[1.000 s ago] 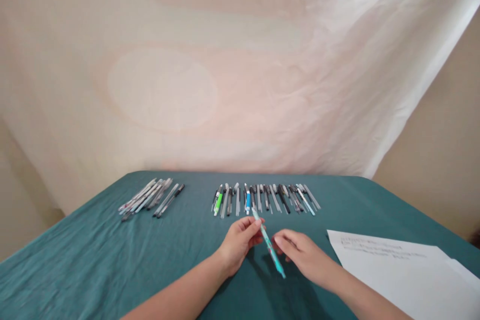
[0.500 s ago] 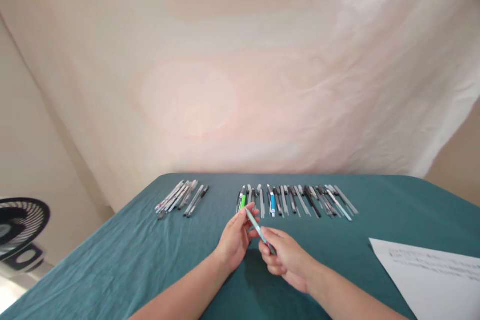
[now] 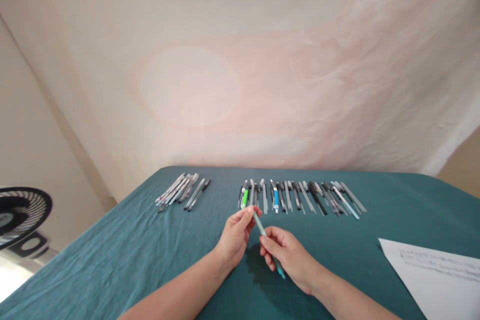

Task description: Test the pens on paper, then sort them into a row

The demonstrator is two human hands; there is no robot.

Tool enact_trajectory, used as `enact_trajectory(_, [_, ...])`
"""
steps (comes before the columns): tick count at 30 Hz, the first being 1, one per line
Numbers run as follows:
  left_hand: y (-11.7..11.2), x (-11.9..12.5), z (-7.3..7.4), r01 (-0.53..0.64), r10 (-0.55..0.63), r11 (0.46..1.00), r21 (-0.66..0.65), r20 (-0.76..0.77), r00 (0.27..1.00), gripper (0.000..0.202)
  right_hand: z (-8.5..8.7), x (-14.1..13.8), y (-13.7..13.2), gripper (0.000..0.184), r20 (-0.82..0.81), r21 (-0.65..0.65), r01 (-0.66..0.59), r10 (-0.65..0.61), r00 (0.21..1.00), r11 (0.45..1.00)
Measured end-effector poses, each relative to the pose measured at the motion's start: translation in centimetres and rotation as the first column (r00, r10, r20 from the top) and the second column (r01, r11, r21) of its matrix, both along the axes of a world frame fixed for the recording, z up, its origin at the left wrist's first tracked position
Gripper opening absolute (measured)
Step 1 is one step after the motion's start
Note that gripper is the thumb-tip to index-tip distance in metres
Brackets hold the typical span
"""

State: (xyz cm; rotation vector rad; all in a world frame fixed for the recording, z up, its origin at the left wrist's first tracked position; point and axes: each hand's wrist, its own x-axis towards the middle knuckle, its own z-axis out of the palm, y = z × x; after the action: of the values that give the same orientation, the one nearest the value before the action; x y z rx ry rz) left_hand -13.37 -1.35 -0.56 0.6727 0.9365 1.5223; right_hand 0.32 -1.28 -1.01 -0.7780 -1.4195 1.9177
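Note:
A pale green pen [image 3: 260, 224] slants between my two hands above the table. My left hand [image 3: 233, 241] pinches its upper end between thumb and fingers. My right hand [image 3: 293, 258] is closed around the lower half, and a teal tip pokes out below the fingers. Just beyond my left fingertips lies a green-and-white pen [image 3: 245, 196]. It belongs to a long row of pens, mostly black, grey and clear, with a blue-and-white pen [image 3: 276, 199] among them.
A bundle of pens [image 3: 179, 191] lies at the back left of the green tablecloth [image 3: 157, 255]. Toward the right edge is a white sheet of paper [image 3: 442, 285] with lines of writing. A black fan [image 3: 26, 217] stands left of the table, and a pale sheet hangs behind.
My left fingers have closed on the pen's upper end. Its lower end now sticks out further below my right hand, showing teal where it looked dark. The view has shifted slightly.

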Motion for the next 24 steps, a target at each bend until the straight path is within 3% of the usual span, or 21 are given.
enact_trajectory(7, [0.4,-0.3,-0.5,0.036,-0.035,0.999,-0.018,0.038,0.999,0.024,0.3,0.2,0.1,0.036,-0.066,-0.140,-0.034,0.025,0.998,0.990])
enact_trajectory(15, [0.3,-0.3,-0.3,0.063,-0.066,0.997,0.043,0.071,0.995,0.017,-0.3,-0.1,0.1,0.031,-0.055,-0.072,0.018,-0.022,0.998,0.997])
enact_trajectory(17, [0.1,-0.1,0.2,0.104,-0.107,0.994,0.039,0.089,0.990,0.017,-0.3,0.0,0.2,0.031,-0.075,-0.111,0.013,-0.021,0.997,0.994])
enact_trajectory(20, [-0.3,0.2,0.9,0.217,-0.217,0.976,0.014,0.102,0.971,0.031,-0.1,0.1,0.4,0.033,-0.103,-0.162,0.016,-0.033,0.994,0.987])
enact_trajectory(24, [-0.5,0.4,1.0,0.334,-0.336,0.942,0.031,0.063,0.940,0.034,0.0,0.0,0.4,0.036,-0.109,-0.178,0.031,-0.051,0.993,0.984])
